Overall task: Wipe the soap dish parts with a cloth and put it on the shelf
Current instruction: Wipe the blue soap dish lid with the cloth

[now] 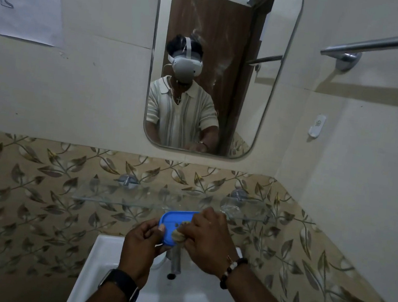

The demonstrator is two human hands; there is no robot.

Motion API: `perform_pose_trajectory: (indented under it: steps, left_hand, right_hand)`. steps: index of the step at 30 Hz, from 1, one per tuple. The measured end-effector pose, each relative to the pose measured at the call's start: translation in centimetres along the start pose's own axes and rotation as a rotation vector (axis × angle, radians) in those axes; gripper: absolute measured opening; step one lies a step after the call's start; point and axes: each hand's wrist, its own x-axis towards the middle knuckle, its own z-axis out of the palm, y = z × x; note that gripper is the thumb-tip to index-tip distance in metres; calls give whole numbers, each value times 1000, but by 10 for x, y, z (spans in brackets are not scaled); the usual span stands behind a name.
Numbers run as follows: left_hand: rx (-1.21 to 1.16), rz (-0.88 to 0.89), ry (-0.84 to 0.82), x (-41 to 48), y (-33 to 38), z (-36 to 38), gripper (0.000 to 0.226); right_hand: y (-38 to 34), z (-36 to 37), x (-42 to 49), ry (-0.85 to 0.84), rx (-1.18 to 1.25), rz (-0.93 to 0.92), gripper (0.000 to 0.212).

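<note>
Hands meet above the white sink (pixel 107 265), just in front of the glass shelf (pixel 136 197) fixed to the leaf-patterned tile. The left hand (pixel 141 247) pinches the near-left edge of a blue soap dish part (pixel 175 220) between thumb and fingers, holding it tilted with its inner face, which has small holes, toward the camera. The right hand (pixel 206 240) is closed around a bunched, pale cloth (pixel 178 235) and presses it against the right side of that blue part (only a small wad of the cloth shows below the fingers). The dish part is held in the air, above the tap (pixel 175 262) and slightly lower than the shelf edge, not resting on anything. A dark watch (pixel 120 286) sits on the left wrist, a beaded bracelet (pixel 232 270) on the right. On the wall, a small white hook (pixel 317 125) carries a round emblem too small to read; no other writing is legible.
</note>
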Motion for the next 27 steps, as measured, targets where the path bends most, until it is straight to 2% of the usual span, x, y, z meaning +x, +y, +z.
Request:
perform_pose_trajectory:
  steps: [5, 9, 13, 17, 22, 27]
  left_hand:
    - [25, -1, -16, 8, 1, -7, 20]
    - [76, 22, -48, 6, -2, 2, 16]
    - [106, 27, -79, 4, -1, 6, 18]
    - [147, 45, -131, 3, 3, 4, 20]
    - [73, 68, -25, 4, 10, 1, 19]
    - [27, 95, 34, 0, 10, 5, 15]
  right_hand:
    - [18, -2, -1, -1, -215, 50, 21]
    - [0, 11, 5, 144, -113, 171, 15]
    - [-22, 28, 9, 208, 32, 47, 11]
    - [-1, 18, 14, 273, -114, 27, 17]
    - [15, 5, 12, 232, -254, 133, 18]
    - [-12, 13, 6, 178, -225, 262, 12]
